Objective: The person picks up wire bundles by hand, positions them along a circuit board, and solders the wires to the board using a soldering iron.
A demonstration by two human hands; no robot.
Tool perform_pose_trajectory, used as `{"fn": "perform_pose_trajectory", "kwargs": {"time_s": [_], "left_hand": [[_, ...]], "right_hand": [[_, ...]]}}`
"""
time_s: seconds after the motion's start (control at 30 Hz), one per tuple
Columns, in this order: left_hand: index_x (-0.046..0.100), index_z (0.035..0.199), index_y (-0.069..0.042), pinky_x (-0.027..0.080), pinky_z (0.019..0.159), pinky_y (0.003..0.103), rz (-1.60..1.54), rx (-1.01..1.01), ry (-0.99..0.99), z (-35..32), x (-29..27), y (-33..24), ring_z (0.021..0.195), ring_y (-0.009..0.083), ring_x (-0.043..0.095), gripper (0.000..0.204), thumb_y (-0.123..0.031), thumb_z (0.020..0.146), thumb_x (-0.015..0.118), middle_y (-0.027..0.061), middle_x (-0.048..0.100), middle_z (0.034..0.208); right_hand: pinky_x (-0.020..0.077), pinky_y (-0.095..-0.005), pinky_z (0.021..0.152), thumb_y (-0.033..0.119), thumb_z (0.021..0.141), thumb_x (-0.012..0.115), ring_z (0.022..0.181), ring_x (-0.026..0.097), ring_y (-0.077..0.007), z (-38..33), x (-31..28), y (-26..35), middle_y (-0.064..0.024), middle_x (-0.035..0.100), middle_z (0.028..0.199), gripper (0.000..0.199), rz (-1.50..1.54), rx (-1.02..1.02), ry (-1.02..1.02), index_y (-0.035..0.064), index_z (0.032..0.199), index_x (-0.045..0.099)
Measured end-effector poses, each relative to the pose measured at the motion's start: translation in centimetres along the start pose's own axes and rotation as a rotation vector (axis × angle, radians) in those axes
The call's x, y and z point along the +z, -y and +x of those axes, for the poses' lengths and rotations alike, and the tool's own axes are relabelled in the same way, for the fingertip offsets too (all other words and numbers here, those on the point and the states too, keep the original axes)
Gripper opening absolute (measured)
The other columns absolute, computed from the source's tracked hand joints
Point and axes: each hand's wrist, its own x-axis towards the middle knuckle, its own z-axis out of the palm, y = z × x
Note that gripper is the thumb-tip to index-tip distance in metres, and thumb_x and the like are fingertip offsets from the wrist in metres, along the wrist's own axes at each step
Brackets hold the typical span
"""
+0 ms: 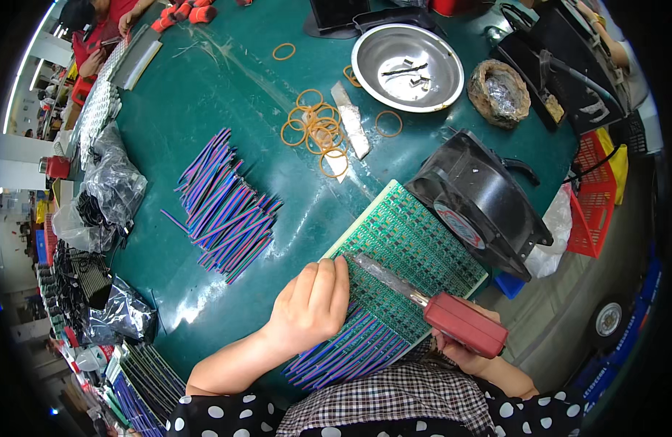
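A green circuit board panel [416, 258] with rows of small parts lies at an angle on the table in front of me. Pieces of blue, purple and red ribbon wire [347, 346] fan out from its near edge toward my apron. My right hand [463, 349] is wrapped round the red handle of a soldering iron [463, 324], whose grey tip reaches left over the board. Close to that tip, my left hand [314, 302] rests at the board's left edge with fingers curled together; what they pinch is hidden. A loose pile of cut ribbon wires [230, 211] lies to the left.
A black fan [482, 197] stands against the board's far right side. Beyond lie rubber bands [314, 127], a metal bowl [372, 58] and a rough round dish [498, 95]. Plastic bags [114, 182] line the left edge. Another person [106, 33] sits at the far left.
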Motion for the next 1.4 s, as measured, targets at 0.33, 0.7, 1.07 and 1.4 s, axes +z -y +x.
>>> {"fn": "perform_pose_trajectory", "kwargs": {"time_s": [0.33, 0.7, 1.07, 1.4], "left_hand": [[0.063, 0.100, 0.010, 0.051, 0.060, 0.028, -0.055, -0.040, -0.007, 0.1, 0.5, -0.2, 0.076, 0.0237, 0.061, 0.037, -0.003, 0.066, 0.063, 0.0161, 0.059, 0.092], [0.065, 0.092, 0.007, 0.050, 0.060, 0.022, 0.001, -0.002, -0.010, 0.4, 0.4, 0.2, 0.075, 0.0182, 0.061, 0.024, -0.005, 0.072, 0.064, 0.0108, 0.060, 0.084], [0.061, 0.097, 0.007, 0.047, 0.056, 0.025, -0.034, -0.016, 0.000, 0.7, 0.4, 0.0, 0.071, 0.0171, 0.056, 0.029, -0.004, 0.071, 0.061, 0.0087, 0.055, 0.082], [0.061, 0.096, 0.004, 0.047, 0.058, 0.028, -0.013, -0.033, 0.040, 0.7, -0.2, -0.6, 0.071, 0.0184, 0.054, 0.027, -0.007, 0.071, 0.059, 0.0068, 0.052, 0.080]], "right_hand": [[0.0549, -0.0290, 0.068, 0.033, 0.072, 0.080, 0.075, 0.069, -0.0224, 0.8, -0.1, -0.3, -0.0164, 0.066, 0.109, 0.062, -0.243, -0.200, 0.018, -0.0047, 0.117, 0.059], [0.0547, -0.0292, 0.069, 0.033, 0.069, 0.082, 0.076, 0.069, -0.0230, 1.5, -0.4, 0.3, -0.0145, 0.068, 0.100, 0.066, -0.249, -0.216, 0.013, -0.0065, 0.117, 0.058], [0.0481, -0.0279, 0.059, 0.055, 0.085, 0.060, 0.068, 0.064, -0.0183, -3.0, -2.7, 1.9, -0.0008, 0.064, 0.068, 0.054, -0.219, -0.196, -0.217, 0.0018, 0.090, 0.066], [0.0456, -0.0249, 0.070, 0.025, 0.088, 0.069, 0.076, 0.055, -0.0108, 2.2, -10.8, -0.1, -0.0034, 0.058, 0.085, 0.046, 0.046, -0.006, -0.487, -0.0012, 0.121, 0.051]]}}
